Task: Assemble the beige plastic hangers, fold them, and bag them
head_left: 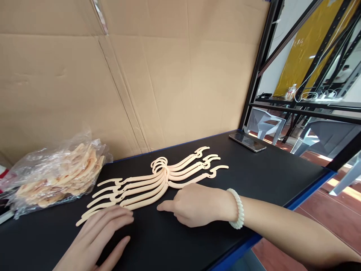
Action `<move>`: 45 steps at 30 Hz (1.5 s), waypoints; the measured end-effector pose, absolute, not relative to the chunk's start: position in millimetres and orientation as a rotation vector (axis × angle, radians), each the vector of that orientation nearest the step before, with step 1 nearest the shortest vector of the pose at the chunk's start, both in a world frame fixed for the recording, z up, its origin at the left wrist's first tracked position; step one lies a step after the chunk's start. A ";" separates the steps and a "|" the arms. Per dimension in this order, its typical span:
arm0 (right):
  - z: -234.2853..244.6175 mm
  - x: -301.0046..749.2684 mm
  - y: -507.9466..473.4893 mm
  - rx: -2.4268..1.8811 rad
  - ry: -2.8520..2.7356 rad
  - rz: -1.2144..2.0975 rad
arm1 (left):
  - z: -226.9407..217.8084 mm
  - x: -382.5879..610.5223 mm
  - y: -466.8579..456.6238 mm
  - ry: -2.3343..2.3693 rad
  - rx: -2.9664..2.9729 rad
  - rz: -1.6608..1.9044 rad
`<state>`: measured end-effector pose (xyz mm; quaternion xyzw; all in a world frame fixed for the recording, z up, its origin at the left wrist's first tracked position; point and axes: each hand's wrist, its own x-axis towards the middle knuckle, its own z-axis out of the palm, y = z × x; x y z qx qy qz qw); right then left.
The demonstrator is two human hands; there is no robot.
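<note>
Several beige plastic clothes hangers (146,194) lie fanned out and overlapping on the black tabletop (270,177), their hooks bunched at the middle. My left hand (97,235) is at their near left ends, its fingers stretched together and its thumb apart. The fingertips cover part of the nearest hanger; I cannot tell whether they press on it. Just in front of the hangers, my right hand (199,205) points left with one finger extended and others curled. Nothing shows in it, and a pale beaded bracelet (238,209) circles its wrist.
A clear plastic bag (60,171) of more beige hangers sits at the left. A phone (247,142) lies at the far right of the table. Cardboard (180,75) walls the back. Beyond the right edge are a black metal frame (261,60) and grey plastic chairs (265,122).
</note>
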<state>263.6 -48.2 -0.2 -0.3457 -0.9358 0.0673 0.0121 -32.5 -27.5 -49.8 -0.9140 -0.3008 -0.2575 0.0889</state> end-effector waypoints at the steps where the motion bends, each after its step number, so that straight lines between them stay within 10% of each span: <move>1: 0.0 263.5 -48.0 -1.061 -2.907 0.186 | -48.2 -32.2 -25.3 -0.894 -2.710 -0.728; 14: -12.1 263.6 -23.1 -1.525 -2.259 -0.238 | -44.8 11.3 -14.7 -1.120 -2.619 -0.397; 45: -69.2 263.5 44.5 -1.599 -2.382 -0.046 | -41.7 49.0 37.4 -1.475 -2.842 -0.160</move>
